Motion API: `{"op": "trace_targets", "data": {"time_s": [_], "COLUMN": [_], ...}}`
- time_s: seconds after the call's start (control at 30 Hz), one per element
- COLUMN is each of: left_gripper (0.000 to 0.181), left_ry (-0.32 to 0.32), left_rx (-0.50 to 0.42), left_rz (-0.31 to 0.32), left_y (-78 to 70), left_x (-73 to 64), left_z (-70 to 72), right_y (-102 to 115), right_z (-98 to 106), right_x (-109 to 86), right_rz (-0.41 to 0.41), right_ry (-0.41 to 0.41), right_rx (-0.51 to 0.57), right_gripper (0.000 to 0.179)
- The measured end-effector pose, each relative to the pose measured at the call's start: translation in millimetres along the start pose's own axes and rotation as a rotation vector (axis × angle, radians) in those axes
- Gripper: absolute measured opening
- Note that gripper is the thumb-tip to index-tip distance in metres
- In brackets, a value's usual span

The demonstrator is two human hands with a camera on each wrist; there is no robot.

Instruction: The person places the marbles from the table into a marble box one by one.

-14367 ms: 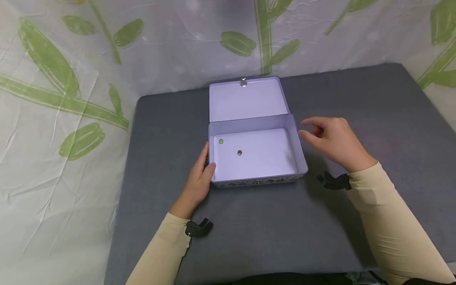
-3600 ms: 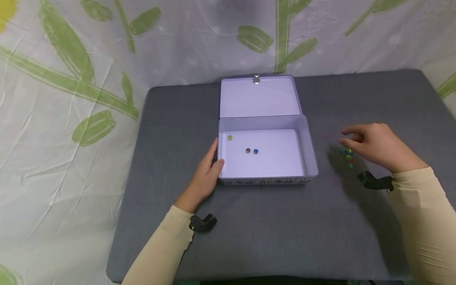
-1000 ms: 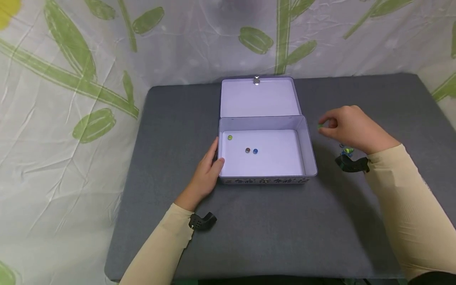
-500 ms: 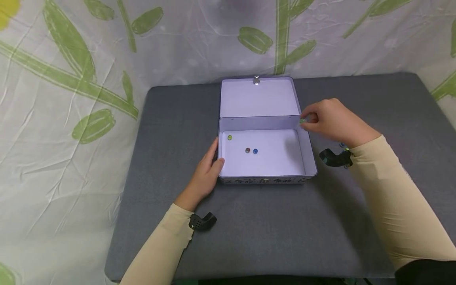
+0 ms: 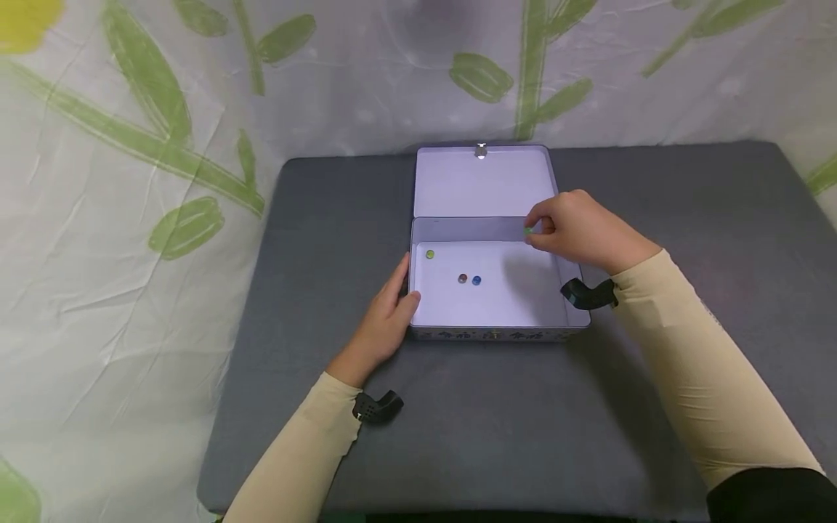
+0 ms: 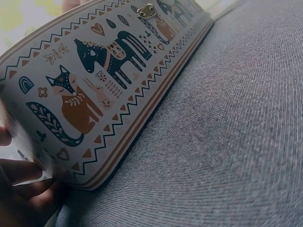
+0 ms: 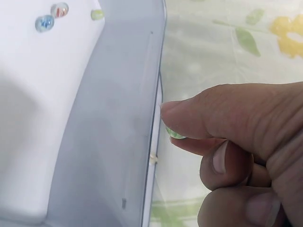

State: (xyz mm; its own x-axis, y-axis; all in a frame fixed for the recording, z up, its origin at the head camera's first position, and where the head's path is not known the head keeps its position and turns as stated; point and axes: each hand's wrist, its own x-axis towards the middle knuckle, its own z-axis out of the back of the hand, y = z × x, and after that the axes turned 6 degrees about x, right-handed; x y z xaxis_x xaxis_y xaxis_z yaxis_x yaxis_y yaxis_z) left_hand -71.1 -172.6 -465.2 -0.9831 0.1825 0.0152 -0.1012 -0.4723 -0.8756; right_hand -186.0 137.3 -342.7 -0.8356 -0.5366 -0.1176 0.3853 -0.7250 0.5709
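Observation:
A lidded metal tin box point(image 5: 464, 335) stands open on the table, its patterned front facing me in the head view. Three marbles lie on its white floor: a yellow-green marble point(image 5: 429, 254) near the back left, a reddish-brown marble point(image 5: 462, 278) and a blue marble point(image 5: 476, 280) side by side. My left hand point(image 5: 382, 323) rests against the box's left side, fingers extended along it and thumb at the rim. Above the box's back right part, my right hand point(image 5: 582, 225) pinches a green marble point(image 7: 176, 133) between thumb and index finger; the other fingers are curled.
The box lid point(image 5: 484, 181) leans back with a metal clasp point(image 5: 481, 151) at its far edge. A grey cloth covers the table point(image 5: 458, 421). Behind it hangs a pale sheet point(image 5: 366, 94) with a leaf print. The right forearm hides part of the table right of the box.
The blue marble joined the other two in the box between the first frames. My right hand took a green marble from a cluster on the right and moved left over the box.

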Motion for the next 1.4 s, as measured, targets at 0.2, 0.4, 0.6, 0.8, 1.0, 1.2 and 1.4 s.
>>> {"op": "trace_targets", "data": {"time_s": [0.2, 0.4, 0.6, 0.8, 1.0, 1.2, 1.4], "left_gripper": [0.069, 0.069, 0.069, 0.069, 0.070, 0.070, 0.070], "left_ry": [-0.003, 0.008, 0.008, 0.014, 0.023, 0.023, 0.014], "left_rx": [0.007, -0.003, -0.005, -0.007, 0.005, -0.008, -0.022], "left_rz": [0.009, -0.001, -0.008, -0.012, 0.001, -0.015, -0.026], "left_y": [-3.1, -6.1, -6.6, -7.9, -10.4, -11.3, -12.1], "left_x": [4.0, 7.0, 8.7, 10.0, 10.3, 9.5, 7.0], "left_z": [-6.5, -12.2, -15.5, -18.1, -19.6, -19.2, -16.0], "right_y": [0, 2, 5, 6, 2, -3, -2], "right_z": [-5, -11, -20, -30, -42, -52, -58], "right_x": [5.1, 10.1, 18.5, 25.9, 31.2, 36.3, 38.9], "right_rz": [0.016, 0.025, 0.060, 0.092, 0.087, 0.067, 0.079], "right_ry": [0.011, 0.036, 0.039, 0.048, 0.074, 0.092, 0.117], "right_rx": [0.011, 0.032, 0.044, 0.049, 0.060, 0.059, 0.047], "right_gripper": [0.015, 0.014, 0.012, 0.011, 0.015, 0.016, 0.017]}}
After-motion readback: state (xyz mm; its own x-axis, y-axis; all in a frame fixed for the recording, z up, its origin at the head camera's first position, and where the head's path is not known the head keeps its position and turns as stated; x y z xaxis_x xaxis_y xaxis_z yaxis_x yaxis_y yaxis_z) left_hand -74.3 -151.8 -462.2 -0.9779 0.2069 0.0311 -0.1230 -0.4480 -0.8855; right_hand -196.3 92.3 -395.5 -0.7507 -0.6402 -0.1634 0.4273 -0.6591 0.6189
